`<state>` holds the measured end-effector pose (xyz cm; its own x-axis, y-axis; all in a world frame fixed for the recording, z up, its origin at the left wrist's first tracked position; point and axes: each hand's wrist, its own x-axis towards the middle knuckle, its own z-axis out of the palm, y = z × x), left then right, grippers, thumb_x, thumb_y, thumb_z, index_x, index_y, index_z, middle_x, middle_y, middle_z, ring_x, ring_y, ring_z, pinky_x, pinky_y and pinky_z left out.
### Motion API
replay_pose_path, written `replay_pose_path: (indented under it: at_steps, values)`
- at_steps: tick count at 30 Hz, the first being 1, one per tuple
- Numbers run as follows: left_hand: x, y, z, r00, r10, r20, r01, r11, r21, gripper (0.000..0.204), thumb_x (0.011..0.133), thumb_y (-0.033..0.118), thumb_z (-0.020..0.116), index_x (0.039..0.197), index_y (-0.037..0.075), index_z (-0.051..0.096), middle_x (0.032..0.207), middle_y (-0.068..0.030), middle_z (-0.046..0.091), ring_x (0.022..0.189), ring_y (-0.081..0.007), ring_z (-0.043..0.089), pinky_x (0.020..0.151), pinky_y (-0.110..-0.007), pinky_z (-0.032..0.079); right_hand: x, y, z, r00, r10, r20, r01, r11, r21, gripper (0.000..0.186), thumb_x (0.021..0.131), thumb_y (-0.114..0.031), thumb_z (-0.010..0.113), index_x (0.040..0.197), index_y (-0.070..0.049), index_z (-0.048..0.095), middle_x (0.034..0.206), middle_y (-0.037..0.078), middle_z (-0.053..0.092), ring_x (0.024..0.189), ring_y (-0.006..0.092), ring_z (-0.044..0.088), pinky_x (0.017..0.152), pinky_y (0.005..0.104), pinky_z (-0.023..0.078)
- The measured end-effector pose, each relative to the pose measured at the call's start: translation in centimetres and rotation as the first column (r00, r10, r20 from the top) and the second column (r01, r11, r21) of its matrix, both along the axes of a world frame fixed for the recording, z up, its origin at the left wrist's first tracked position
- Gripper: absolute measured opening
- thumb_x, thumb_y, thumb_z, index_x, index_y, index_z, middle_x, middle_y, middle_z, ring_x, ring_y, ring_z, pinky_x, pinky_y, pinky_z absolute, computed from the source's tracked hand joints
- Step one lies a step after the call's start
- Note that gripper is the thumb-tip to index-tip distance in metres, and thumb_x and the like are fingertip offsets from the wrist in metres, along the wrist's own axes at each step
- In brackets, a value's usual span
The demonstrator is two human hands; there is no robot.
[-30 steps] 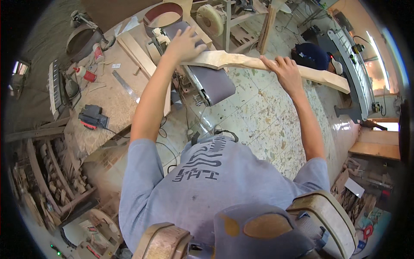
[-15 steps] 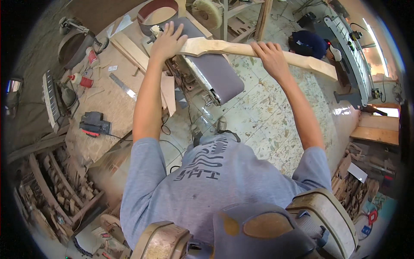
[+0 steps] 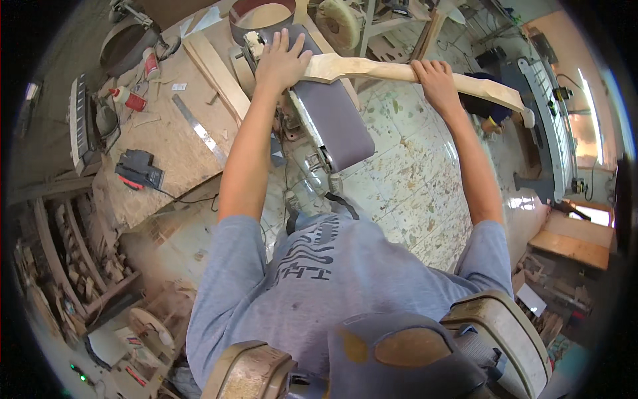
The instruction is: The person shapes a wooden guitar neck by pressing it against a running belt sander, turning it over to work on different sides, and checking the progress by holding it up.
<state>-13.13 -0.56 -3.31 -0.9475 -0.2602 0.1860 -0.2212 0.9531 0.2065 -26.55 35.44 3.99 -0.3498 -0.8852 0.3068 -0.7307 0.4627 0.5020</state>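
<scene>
A long, pale, shaped piece of wood that looks like a guitar neck blank (image 3: 382, 70) lies across the grey belt of a belt sander (image 3: 337, 130). My left hand (image 3: 282, 63) rests flat on its broad left end, over the belt, with the fingers stretched and spread. My right hand (image 3: 435, 81) is wrapped round its narrower shaft, out past the sander's right side. From there the blank's far end extends further right in the air. The blank's underside, where it meets the belt, is hidden.
On the wooden bench left of the sander are a steel ruler (image 3: 199, 130), a black-and-red power tool (image 3: 138, 169), a red-and-white glue bottle (image 3: 127, 100) and wood strips (image 3: 216, 73). A round hoop (image 3: 261, 14) stands behind. A person (image 3: 488, 106) crouches beyond the blank's right end.
The view has shifted. My hands and the blank have moved slightly right relative to my body, and the blank still lies across the belt. The crouching person has moved.
</scene>
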Motion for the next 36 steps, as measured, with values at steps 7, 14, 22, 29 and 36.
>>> replay_pose_path:
  at_steps: [7, 14, 22, 29, 36]
  values:
    - [0.6, 2.1, -0.2, 0.964, 0.264, -0.013, -0.262, 0.962, 0.077, 0.065, 0.104, 0.056, 0.028, 0.159, 0.021, 0.03, 0.166, -0.0195, 0.019, 0.153, -0.035, 0.019, 0.123, -0.047, 0.02, -8.4, -4.6, -0.1, 0.983, 0.178, 0.053, -0.179, 0.984, 0.004, 0.025, 0.09, -0.013, 0.058, 0.114, -0.018, 0.057, 0.103, 0.003, 0.06, 0.104, 0.024, 0.059, 0.098, 0.0465, 0.04]
    - [4.2, 3.3, 1.0, 0.871, 0.487, 0.07, -0.492, 0.863, 0.118, 0.063, 0.104, 0.053, 0.03, 0.158, 0.021, 0.033, 0.164, -0.0207, 0.023, 0.152, -0.0366, 0.024, 0.122, -0.046, 0.022, -11.1, -11.8, -1.4, 0.918, 0.37, 0.146, -0.374, 0.928, 0.0, 0.03, 0.086, -0.011, 0.06, 0.116, -0.014, 0.057, 0.107, 0.005, 0.062, 0.11, 0.0265, 0.058, 0.096, 0.0458, 0.042]
    - [2.4, 6.3, 0.2, 0.841, 0.541, -0.023, -0.537, 0.839, 0.087, 0.062, 0.104, 0.049, 0.031, 0.157, 0.017, 0.035, 0.163, -0.0235, 0.024, 0.15, -0.0402, 0.025, 0.121, -0.051, 0.024, -13.8, -11.7, -0.9, 0.887, 0.405, 0.222, -0.419, 0.908, 0.018, 0.043, 0.082, -0.005, 0.063, 0.123, -0.015, 0.057, 0.113, 0.007, 0.061, 0.109, 0.0286, 0.058, 0.091, 0.0444, 0.043]
    - [2.3, 7.1, 1.3, 0.83, 0.556, 0.032, -0.551, 0.811, 0.197, 0.063, 0.103, 0.05, 0.033, 0.158, 0.02, 0.034, 0.163, -0.024, 0.023, 0.15, -0.0403, 0.025, 0.12, -0.049, 0.027, -12.6, -12.1, -2.0, 0.85, 0.474, 0.232, -0.482, 0.876, -0.025, 0.037, 0.082, -0.007, 0.065, 0.118, -0.017, 0.056, 0.11, 0.004, 0.062, 0.109, 0.0264, 0.06, 0.094, 0.0438, 0.043]
    - [6.7, 4.2, 0.8, 0.834, 0.545, 0.09, -0.551, 0.811, 0.197, 0.07, 0.1, 0.058, 0.033, 0.159, 0.021, 0.029, 0.163, -0.0251, 0.021, 0.149, -0.0423, 0.026, 0.118, -0.048, 0.032, -6.1, -13.4, -2.1, 0.857, 0.449, 0.253, -0.458, 0.889, -0.023, 0.04, 0.078, -0.013, 0.072, 0.116, -0.017, 0.058, 0.108, 0.002, 0.064, 0.105, 0.0247, 0.06, 0.092, 0.0425, 0.043]
